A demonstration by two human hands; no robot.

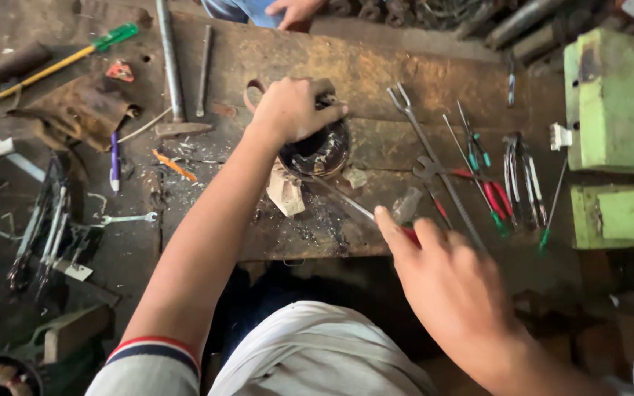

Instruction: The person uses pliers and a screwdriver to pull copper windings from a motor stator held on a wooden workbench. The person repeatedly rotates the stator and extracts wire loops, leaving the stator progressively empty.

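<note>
My left hand (288, 110) fingers clamped on pot (317, 150) rim | right hand (449, 282) fingers pinching screwdriver (350, 203), long axis slanting up-left into pot | worktop (376, 81) cluttered.

We see the scene in soft, even daylight with no hard shadows. The wooden bench (405, 81) is moderately bright, and the green blocks (610, 103) at the right catch the most light. The floor under the bench and the lower corners fall into dim shadow. Our right hand (453, 282) is close to the lens and slightly smeared by motion blur, while our left hand (291, 110) looks sharper. Straight edges bow a little toward the frame edges. Fine detail looks soft and compressed throughout.
</note>
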